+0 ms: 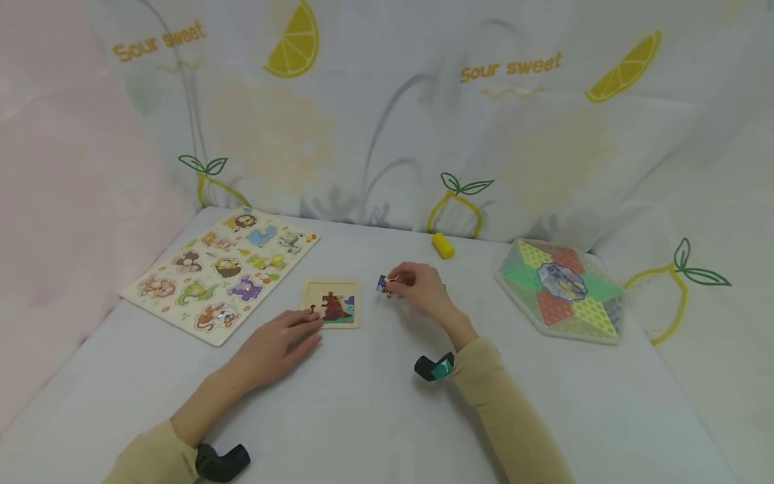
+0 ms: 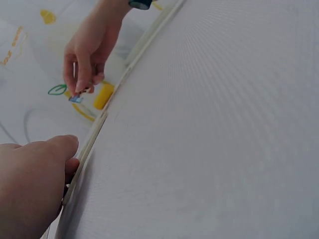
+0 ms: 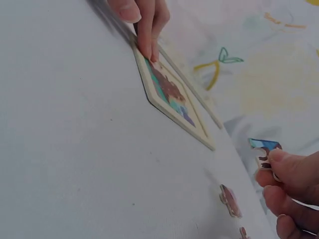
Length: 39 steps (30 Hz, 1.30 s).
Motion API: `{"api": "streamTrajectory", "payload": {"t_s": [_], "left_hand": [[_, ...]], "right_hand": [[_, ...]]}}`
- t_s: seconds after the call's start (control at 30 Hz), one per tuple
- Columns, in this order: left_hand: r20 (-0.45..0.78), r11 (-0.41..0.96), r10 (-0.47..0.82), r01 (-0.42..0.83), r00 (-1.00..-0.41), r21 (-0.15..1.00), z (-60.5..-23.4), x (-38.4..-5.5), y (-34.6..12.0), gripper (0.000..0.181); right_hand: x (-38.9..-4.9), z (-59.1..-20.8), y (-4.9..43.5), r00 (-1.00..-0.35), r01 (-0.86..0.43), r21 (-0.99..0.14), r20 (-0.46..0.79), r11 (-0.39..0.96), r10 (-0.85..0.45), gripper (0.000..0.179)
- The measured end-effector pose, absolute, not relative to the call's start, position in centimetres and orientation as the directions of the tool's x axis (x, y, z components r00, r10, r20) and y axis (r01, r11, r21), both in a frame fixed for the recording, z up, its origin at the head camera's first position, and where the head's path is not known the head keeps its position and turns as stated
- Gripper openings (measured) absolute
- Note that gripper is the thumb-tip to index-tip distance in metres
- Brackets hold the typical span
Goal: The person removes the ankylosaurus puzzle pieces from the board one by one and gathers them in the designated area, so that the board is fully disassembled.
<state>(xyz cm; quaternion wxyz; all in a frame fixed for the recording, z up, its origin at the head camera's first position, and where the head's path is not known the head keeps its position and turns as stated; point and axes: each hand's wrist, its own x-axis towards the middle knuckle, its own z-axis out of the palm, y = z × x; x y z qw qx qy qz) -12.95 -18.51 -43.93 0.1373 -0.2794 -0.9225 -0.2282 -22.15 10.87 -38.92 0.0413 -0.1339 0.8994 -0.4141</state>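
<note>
A small square wooden jigsaw tray [image 1: 331, 284] lies on the white table, with joined pieces showing a brown dinosaur [image 1: 338, 308] in its lower right part. My left hand [image 1: 281, 346] rests at its left side, fingertips touching the left part of the puzzle. To the right of the tray, raised off the table, my right hand [image 1: 423, 290] pinches a jigsaw piece [image 3: 264, 144] with blue and brown print between thumb and fingers. Below that hand, in the right wrist view, a loose jigsaw piece [image 3: 231, 200] lies on the table, with part of another [image 3: 243, 233] at the frame edge.
A large animal puzzle board [image 1: 172, 310] lies at the left. Behind my right hand is a small yellow block [image 1: 443, 246]. An octagonal clear box [image 1: 535, 320] of coloured triangles stands at the right. A printed curtain [image 1: 363, 101] hangs behind the table.
</note>
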Motion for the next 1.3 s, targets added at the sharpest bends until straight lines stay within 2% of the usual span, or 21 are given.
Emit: {"api": "streamTrajectory", "payload": {"t_s": [0.53, 0.93, 1.3], "left_hand": [[0.379, 0.739, 0.449, 0.575, -0.809, 0.352, -44.2, -13.0, -18.4, 0.035], [0.350, 0.746, 0.449, 0.561, -0.822, 0.359, -44.0, -12.9, -18.4, 0.036], [0.355, 0.750, 0.449, 0.561, -0.820, 0.350, -43.9, -12.8, -18.5, 0.036]], "right_hand": [[-23.3, -39.1, 12.8, -0.940, -0.199, -0.680, -0.072, 0.706, -0.334, 0.015], [-23.0, -39.1, 12.6, -0.885, -0.231, -0.600, -0.197, 0.766, -0.421, 0.013], [-22.6, -39.6, 11.9, -0.888, -0.284, -0.513, -0.177, 0.810, -0.423, 0.014]]}}
